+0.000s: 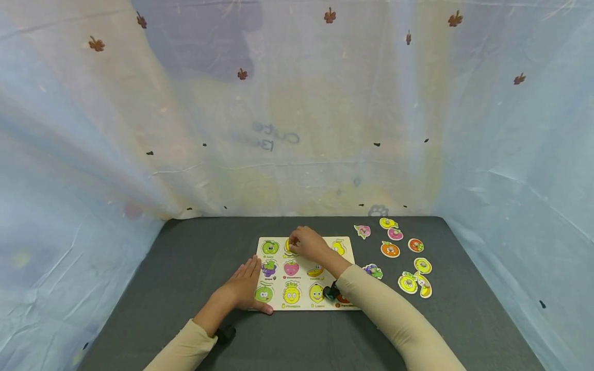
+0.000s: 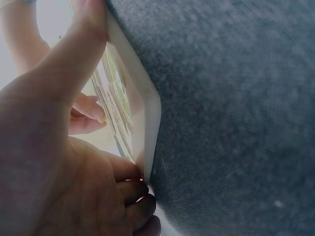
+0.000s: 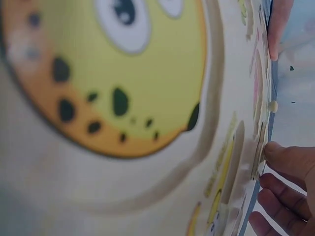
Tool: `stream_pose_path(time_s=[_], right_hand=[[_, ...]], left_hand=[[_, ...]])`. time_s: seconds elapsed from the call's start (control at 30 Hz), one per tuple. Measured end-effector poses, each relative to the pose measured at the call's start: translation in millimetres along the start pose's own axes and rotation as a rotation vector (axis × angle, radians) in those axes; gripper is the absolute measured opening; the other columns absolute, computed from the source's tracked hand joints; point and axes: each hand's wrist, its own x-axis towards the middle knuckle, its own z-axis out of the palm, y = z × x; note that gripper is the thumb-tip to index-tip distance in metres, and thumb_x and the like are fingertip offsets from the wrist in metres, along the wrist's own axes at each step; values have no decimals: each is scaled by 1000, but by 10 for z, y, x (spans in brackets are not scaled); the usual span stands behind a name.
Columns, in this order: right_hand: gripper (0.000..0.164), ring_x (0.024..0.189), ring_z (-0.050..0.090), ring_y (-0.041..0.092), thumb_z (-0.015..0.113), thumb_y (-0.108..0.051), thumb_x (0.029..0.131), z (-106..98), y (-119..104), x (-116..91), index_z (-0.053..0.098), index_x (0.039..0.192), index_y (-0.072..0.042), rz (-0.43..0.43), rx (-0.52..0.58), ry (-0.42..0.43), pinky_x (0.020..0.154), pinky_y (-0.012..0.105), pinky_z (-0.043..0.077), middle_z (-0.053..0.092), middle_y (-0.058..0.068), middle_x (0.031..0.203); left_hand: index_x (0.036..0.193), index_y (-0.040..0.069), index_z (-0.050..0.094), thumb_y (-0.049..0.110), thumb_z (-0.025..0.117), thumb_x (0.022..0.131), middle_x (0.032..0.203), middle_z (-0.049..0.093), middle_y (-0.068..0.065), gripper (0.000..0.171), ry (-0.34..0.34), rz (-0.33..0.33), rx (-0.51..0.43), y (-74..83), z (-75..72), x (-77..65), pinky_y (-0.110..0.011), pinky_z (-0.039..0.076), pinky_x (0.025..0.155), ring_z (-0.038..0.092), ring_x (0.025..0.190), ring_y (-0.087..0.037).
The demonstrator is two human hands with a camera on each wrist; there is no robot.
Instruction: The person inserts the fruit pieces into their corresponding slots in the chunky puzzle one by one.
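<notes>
One puzzle piece (image 3: 258, 160) at the top row of the board (image 1: 304, 281), pinched by the right hand (image 1: 307, 242); a skewed angle or nudged board could leave it sitting proud. Left hand (image 1: 245, 285) at the left edge, thumb spread from fingers. Labels (image 1: 292, 306): "Strawberry", "Pineapple", "Lemon". Curtain (image 1: 297, 103): mirrored "Cute".

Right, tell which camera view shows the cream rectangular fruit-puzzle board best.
The head view: the board shows most of its face, partly hidden by the beige-sleeved right arm. The left wrist view gives mainly its edge; the right wrist view, a slanted close-up of part of its face.
</notes>
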Motion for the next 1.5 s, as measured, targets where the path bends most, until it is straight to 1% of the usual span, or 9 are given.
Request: stream_pose_path(time_s=[0.2,0.43,0.67,1.03,1.13,1.23,1.3,1.4,1.5], right_hand=[[9,91,57,16,76,-23,103,17,5,13,78,104,-14,-4,-12,3,85,35,55,63,-1,96],[9,95,61,17,76,-23,103,2,-11,4,78,105,-14,1,3,-10,87,36,57,63,1,98],[9,90,60,15,76,-22,103,-1,-9,3,77,104,-14,4,16,-22,83,34,56,64,0,98],[8,89,59,15,77,-21,103,-1,-13,2,77,104,-13,14,17,-26,83,34,55,64,1,98],[8,88,59,15,76,-21,103,-10,-18,3,77,103,-14,17,23,-28,83,34,55,64,1,98],[8,88,59,14,77,-21,103,-11,-17,4,77,103,-14,19,32,-33,82,33,56,64,0,97],[8,87,59,13,77,-21,102,-8,-15,2,77,103,-13,19,40,-32,81,33,56,63,0,97],[9,85,58,14,78,-21,102,-8,-17,-2,77,103,-12,19,43,-25,80,32,55,62,0,95],[9,83,55,14,78,-22,102,-5,-13,-11,77,103,-12,23,40,-21,79,32,52,60,-1,92]], left_hand=[[167,-10,15,67,92,73,176,9,-29,144,10,3,0,-18,34,19,-56,15,133,12,164,-44],[167,-11,16,65,93,73,176,11,-30,143,5,-10,6,29,-20,-24,-56,17,133,14,164,-44],[166,-12,16,64,94,74,176,11,-31,142,4,-9,13,31,-24,-19,-55,18,133,15,164,-44],[167,-11,15,65,93,74,176,10,-30,143,-5,-1,-5,47,-34,-24,-56,16,133,14,164,-44],[167,-10,13,65,93,74,176,8,-30,144,-12,2,-12,25,-16,-10,-55,13,133,11,164,-44],[167,-10,14,66,93,74,176,8,-30,144,4,8,-15,-13,30,11,-56,13,133,11,164,-45],[168,-9,12,68,91,74,177,6,-29,145,4,9,-7,-37,60,29,-55,11,134,9,165,-44],[168,-10,13,71,91,72,177,7,-29,148,17,19,-25,-61,83,48,-57,11,133,10,165,-44],[169,-8,10,73,90,71,177,5,-28,150,1,17,-20,-79,93,68,-56,9,134,8,165,-43]])
